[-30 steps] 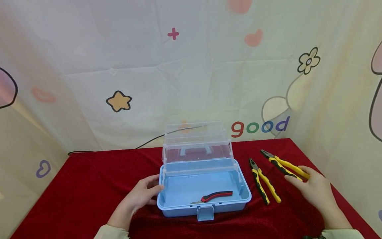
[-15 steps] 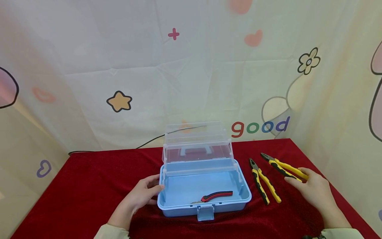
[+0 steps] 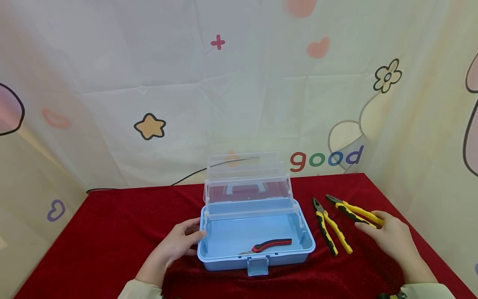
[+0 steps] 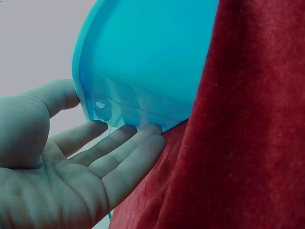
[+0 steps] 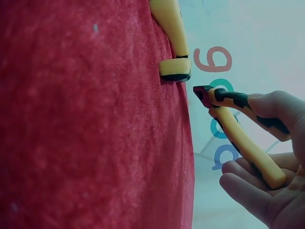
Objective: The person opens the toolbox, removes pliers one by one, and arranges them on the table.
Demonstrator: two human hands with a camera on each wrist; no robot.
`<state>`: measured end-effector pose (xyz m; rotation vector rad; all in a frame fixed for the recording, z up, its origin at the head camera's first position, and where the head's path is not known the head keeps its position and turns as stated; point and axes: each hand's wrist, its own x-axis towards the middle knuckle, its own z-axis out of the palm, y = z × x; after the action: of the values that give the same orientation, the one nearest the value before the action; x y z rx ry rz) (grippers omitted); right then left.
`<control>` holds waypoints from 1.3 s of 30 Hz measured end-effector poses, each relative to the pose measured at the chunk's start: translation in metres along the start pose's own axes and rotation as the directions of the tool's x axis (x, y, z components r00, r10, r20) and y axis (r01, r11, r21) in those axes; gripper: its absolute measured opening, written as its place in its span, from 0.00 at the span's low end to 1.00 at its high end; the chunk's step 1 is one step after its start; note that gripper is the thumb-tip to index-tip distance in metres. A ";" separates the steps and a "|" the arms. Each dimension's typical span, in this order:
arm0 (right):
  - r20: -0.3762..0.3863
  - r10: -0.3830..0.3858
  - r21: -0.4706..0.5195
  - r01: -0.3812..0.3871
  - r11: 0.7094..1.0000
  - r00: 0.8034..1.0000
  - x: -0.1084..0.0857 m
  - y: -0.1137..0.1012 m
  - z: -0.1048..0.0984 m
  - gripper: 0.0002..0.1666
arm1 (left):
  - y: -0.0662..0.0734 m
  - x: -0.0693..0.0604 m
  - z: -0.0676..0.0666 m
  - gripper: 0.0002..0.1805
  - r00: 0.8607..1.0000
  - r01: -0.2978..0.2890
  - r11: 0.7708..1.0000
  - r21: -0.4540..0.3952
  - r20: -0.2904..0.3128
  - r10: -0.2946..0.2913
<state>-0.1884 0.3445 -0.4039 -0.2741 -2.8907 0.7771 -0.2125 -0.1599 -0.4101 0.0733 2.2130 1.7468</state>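
Gripping the yellow-and-black pliers [image 3: 351, 213], your right hand [image 3: 393, 237] is partly closed, thumb on one handle and fingers under the other. The handles stand spread, and the nose points away from you and a little left; in the right wrist view the tool appears raised off the red cloth [image 3: 130, 232] covering the bench. Your left hand [image 3: 176, 243] holds the left side of the blue toolbox [image 3: 239, 232], thumb at the rim and fingers against the outer wall. The other pliers [image 3: 335, 230] lie between the toolbox and your right hand (their handles are spread too). Inside the toolbox, near the front wall, lies a red-and-black tool [image 3: 271, 244], its tip partly hidden.
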 end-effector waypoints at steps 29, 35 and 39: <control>0.085 0.006 -0.040 -0.003 0.999 0.996 0.007 -0.003 -0.001 0.50 | 0.000 0.000 0.000 0.31 1.000 0.013 1.000 0.006 -0.012 -0.013; 0.118 0.023 -0.039 -0.018 0.999 0.993 0.006 -0.003 -0.001 0.53 | 0.000 0.000 0.000 0.30 1.000 0.012 1.000 0.004 -0.016 -0.012; 0.130 0.026 -0.038 -0.022 0.999 0.991 0.005 -0.003 0.000 0.52 | -0.001 0.000 0.000 0.30 1.000 0.014 1.000 0.003 -0.016 -0.014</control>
<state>-0.1939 0.3431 -0.4020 -0.2720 -3.0322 0.7750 -0.2127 -0.1598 -0.4110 0.0454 2.2221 1.7425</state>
